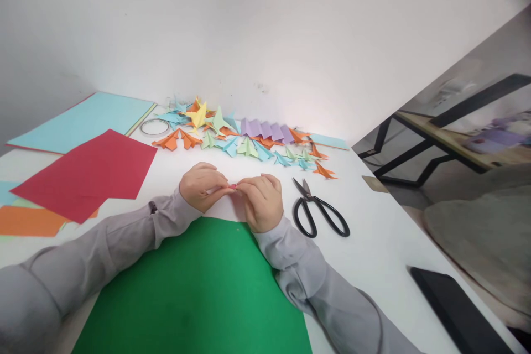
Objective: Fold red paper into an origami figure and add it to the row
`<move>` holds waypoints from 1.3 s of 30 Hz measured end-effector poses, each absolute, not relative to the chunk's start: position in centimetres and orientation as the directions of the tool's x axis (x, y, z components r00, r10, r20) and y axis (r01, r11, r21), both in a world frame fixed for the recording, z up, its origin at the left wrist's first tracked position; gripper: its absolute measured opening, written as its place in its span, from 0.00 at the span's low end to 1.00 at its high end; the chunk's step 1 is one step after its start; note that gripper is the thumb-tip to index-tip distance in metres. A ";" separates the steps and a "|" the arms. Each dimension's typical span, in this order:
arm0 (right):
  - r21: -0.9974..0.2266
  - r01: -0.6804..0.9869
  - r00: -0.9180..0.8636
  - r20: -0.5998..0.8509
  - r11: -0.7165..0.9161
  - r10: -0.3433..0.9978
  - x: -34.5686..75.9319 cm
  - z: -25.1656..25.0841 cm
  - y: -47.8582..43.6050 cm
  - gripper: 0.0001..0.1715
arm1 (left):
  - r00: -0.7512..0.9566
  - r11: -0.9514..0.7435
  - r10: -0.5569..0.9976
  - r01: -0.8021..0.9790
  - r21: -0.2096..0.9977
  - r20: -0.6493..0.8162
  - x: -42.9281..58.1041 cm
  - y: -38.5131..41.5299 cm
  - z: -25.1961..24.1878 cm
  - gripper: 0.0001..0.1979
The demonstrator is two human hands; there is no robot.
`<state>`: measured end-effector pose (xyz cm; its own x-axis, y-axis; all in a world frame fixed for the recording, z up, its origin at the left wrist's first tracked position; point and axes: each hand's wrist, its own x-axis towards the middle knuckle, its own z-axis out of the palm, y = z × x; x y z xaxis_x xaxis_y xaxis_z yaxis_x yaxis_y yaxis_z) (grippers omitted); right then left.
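My left hand (201,186) and my right hand (262,201) meet in the middle of the white table (373,243). Both pinch a tiny red piece of paper (233,186) between their fingertips; only a sliver of it shows. Both wrists rest at the far edge of a large green sheet (199,293). Grey sleeves cover both forearms.
Black scissors (318,214) lie just right of my right hand. A row of folded paper figures (244,138) lines the wall, with a tape ring (154,126) at its left. Red (89,172), light blue (83,121) and orange (29,221) sheets lie left. A dark flat object (456,310) sits near right.
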<state>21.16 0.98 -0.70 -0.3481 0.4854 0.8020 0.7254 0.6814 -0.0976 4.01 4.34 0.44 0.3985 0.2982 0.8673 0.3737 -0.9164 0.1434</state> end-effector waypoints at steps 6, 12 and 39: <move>-0.099 0.726 -0.339 0.810 0.681 0.479 21.2 -0.8 1.1 0.07 | 0.372 -0.918 0.280 0.374 0.133 0.885 3.9 4.6 -0.1 0.07; -0.105 0.728 -0.301 0.839 0.678 0.453 21.8 -1.1 1.3 0.09 | 0.347 -0.917 0.228 0.390 0.081 0.910 3.5 4.9 0.0 0.10; -0.371 0.518 -0.203 0.822 0.771 0.532 21.3 -0.6 1.2 0.02 | 0.439 -0.968 0.251 0.140 0.210 0.863 4.3 4.6 -0.1 0.08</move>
